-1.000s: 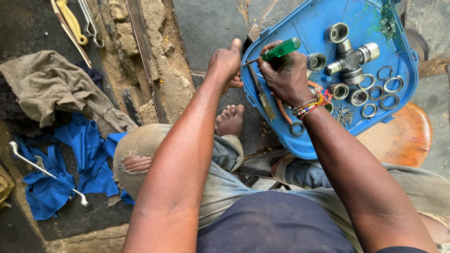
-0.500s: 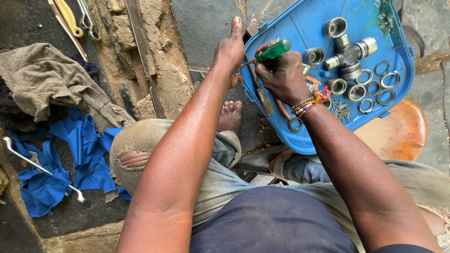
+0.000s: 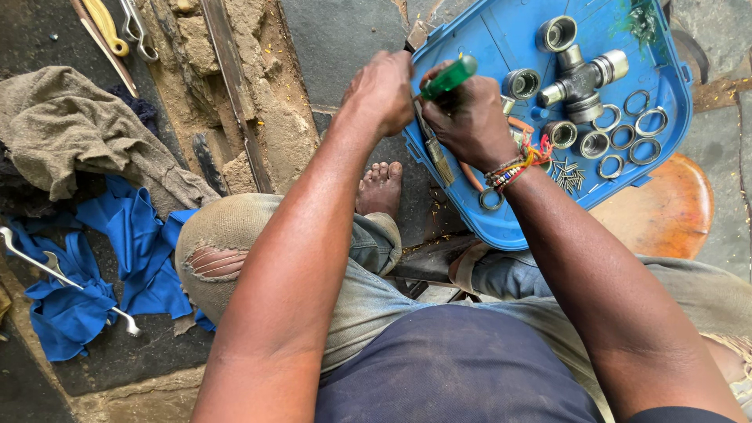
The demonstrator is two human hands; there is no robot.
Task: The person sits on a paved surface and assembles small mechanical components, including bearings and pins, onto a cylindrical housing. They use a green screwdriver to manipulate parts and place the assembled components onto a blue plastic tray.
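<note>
- Two hands meet at the blue tray's (image 3: 666,117) 9 o'clock edge.
- Left hand (image 3: 381,92): fingers curled shut; contents hidden.
- Right hand (image 3: 470,117): fingers gripping green-handled screwdriver (image 3: 448,77); best kept steady, short strokes.
- Metal cross joint (image 3: 581,78) at 3 o'clock; open room lies toward 9, tray rim close.

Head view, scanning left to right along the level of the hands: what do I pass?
Grey rag → rusty metal bar → left hand → green-handled screwdriver in the right hand → metal cross joint → steel rings → blue tray's right rim.
</note>
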